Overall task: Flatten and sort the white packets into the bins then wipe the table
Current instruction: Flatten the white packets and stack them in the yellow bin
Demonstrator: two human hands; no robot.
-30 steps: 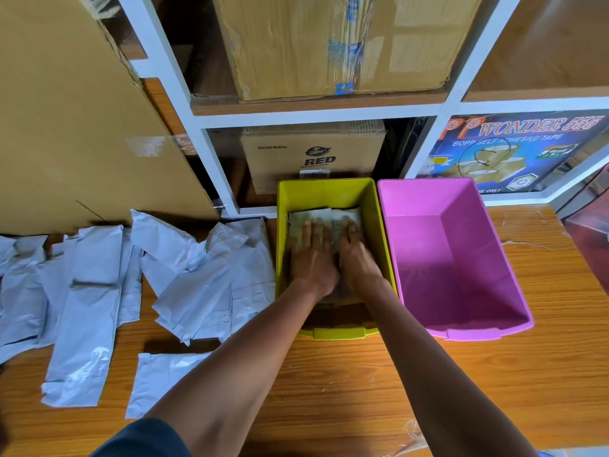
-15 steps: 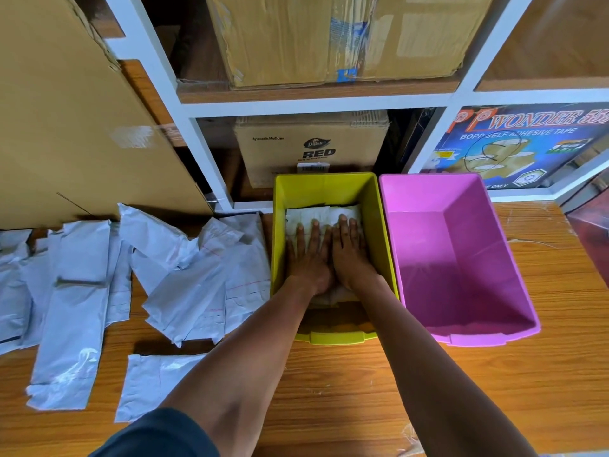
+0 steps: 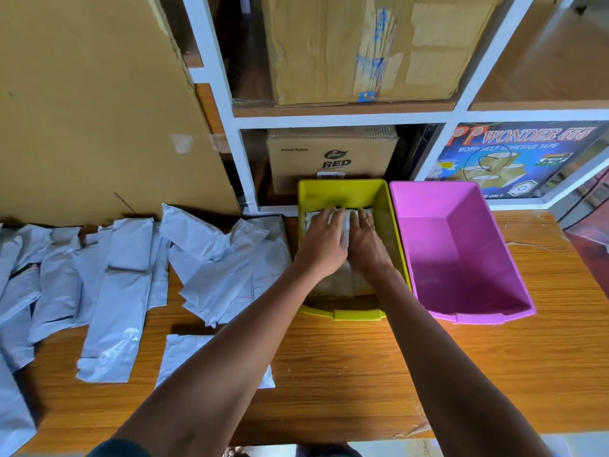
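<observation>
**Both palms down in the yellow bin, pressing the packet flat**

You've got both hands inside the yellow bin (image 3: pixel 342 192), and the white packet (image 3: pixel 346 230) lies on its floor under them, a strip of it showing between your hands. Your left hand (image 3: pixel 324 240) lies palm-down, fingers pointing toward the bin's far wall; your right hand (image 3: pixel 367 240) sits just beside it, almost touching. Fingers look extended rather than curled, so nothing is pinched or grasped; you're pressing, not holding. Both forearms reach in over the near rim, wrists low.

By the look of it, this packet is thin, light and soft, creased plastic or paper that will spring back a little and slide easily on the smooth bin floor. Flat palms suit it; to lift one, take an edge or corner between thumb and fingers.

The pink bin (image 3: pixel 494 316), just to the right, shows no packets. Plenty of work left: the loose packets (image 3: pixel 211 268) lie crumpled and overlapping across the table (image 3: pixel 379 374) to your left, well apart from your hands.
</observation>
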